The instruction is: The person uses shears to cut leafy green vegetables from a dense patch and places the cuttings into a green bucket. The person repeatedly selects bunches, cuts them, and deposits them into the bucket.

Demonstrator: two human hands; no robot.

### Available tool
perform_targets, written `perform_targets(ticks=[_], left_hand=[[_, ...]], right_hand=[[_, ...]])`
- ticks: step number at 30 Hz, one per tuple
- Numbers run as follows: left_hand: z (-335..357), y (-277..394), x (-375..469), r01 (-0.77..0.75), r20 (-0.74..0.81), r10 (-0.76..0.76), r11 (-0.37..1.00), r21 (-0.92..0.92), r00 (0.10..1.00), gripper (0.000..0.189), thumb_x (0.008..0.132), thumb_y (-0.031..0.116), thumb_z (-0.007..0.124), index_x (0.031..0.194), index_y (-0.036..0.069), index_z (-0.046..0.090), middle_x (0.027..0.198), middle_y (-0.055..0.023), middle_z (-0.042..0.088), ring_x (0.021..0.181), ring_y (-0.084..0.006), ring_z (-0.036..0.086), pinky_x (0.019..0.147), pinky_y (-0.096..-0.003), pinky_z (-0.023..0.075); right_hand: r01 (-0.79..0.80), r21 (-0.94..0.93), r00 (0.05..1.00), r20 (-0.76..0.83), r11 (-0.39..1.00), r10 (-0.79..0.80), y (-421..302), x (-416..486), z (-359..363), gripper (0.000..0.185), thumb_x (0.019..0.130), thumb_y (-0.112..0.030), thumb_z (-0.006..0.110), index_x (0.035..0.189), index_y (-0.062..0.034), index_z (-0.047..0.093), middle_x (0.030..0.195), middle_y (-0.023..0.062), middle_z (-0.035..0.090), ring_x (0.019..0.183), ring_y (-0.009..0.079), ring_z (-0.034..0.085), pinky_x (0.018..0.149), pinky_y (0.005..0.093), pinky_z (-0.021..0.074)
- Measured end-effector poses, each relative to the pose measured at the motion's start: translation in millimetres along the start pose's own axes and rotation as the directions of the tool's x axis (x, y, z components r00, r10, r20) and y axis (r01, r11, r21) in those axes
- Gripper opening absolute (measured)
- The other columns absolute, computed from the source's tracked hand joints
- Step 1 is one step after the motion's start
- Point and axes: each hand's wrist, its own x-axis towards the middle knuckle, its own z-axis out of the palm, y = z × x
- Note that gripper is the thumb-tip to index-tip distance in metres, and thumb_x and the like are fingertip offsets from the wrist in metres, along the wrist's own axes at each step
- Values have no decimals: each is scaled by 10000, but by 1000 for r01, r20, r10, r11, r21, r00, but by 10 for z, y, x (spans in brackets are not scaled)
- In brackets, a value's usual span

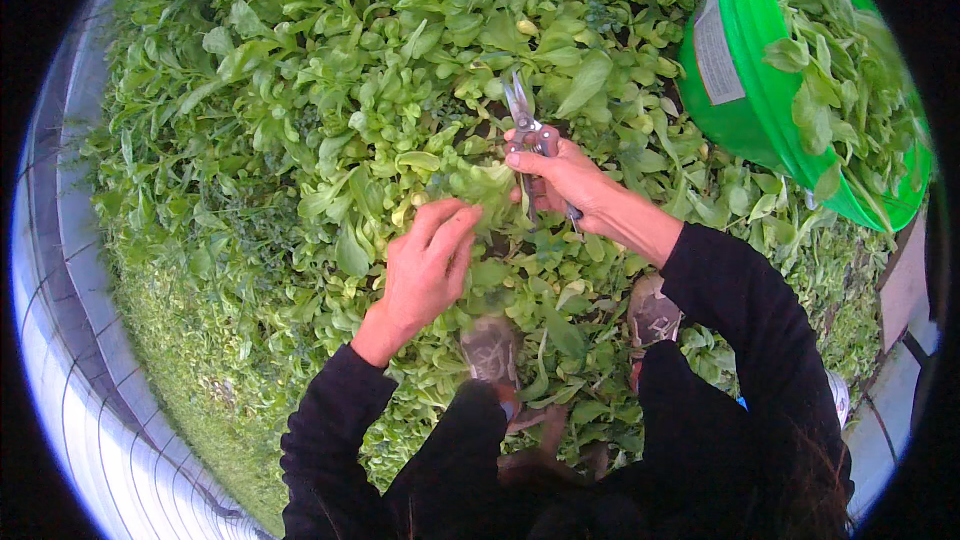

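My right hand (555, 174) is closed around a pair of small garden snips (524, 114), whose pointed metal blades are slightly apart and point away from me. A pale green leafy piece (484, 184) lies between my hands, partly blurred; whether either hand grips it is unclear. My left hand (431, 262) is just to its lower left, fingers curled together, the fingertips partly hidden. Under both hands grow dense low leafy greens (352, 127), a few leaves yellowed.
A bright green plastic tub (705, 75) full of cut leaves (832, 90) stands tilted at the upper right. My shoes (491, 352) are among the plants. Pale edging (82, 195) curves along the left, and a board (904, 281) lies at the right edge.
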Motion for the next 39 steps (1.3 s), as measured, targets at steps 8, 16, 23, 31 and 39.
perform_targets(ticks=[8, 16, 23, 31, 39], left_hand=[[68, 224, 47, 498, 328, -398, 805, -323, 857, 719, 822, 80, 769, 1442, 4, 412, 1306, -196, 562, 1210, -332, 552, 1043, -413, 431], [241, 417, -186, 736, 630, -387, 260, -625, 673, 418, 878, -7, 703, 1280, 30, 595, 1126, -5, 684, 973, -95, 639, 912, -284, 518], [90, 420, -325, 682, 573, -445, 127, -721, 689, 349, 884, -18, 680, 1225, 27, 623, 1070, -10, 691, 923, -76, 632, 848, -262, 529], [47, 506, -332, 723, 611, -491, 58, -689, 621, 342, 877, -28, 668, 1210, 34, 627, 1078, -21, 692, 919, -92, 652, 834, -270, 544], [98, 517, -329, 724, 638, -507, -39, -689, 579, 340, 886, -37, 654, 1216, 40, 620, 1076, -21, 694, 907, -97, 662, 810, -268, 557]], right_hand=[[135, -114, 991, 34, 984, -132, 48, -553, -160, 481, 923, -190, 710, 1353, -138, 498, 1053, -3, 613, 781, 140, 665, 673, 300, 559], [422, -560, 886, 89, 713, -454, 293, -1092, -284, 449, 986, -299, 606, 1329, -39, 477, 927, 78, 631, 794, 218, 610, 713, 369, 495], [282, -878, 951, 201, 388, -236, 294, -1535, -268, 470, 962, -345, 599, 1340, -88, 493, 893, 146, 648, 829, 318, 655, 748, 429, 514], [337, -886, 929, 256, 318, -269, 247, -1533, -239, 463, 938, -333, 627, 1317, -93, 512, 909, 129, 662, 826, 332, 662, 735, 434, 518], [404, -881, 892, 318, 249, -322, 276, -1474, -328, 475, 922, -324, 640, 1306, -73, 515, 950, 145, 666, 845, 348, 660, 743, 446, 518]])
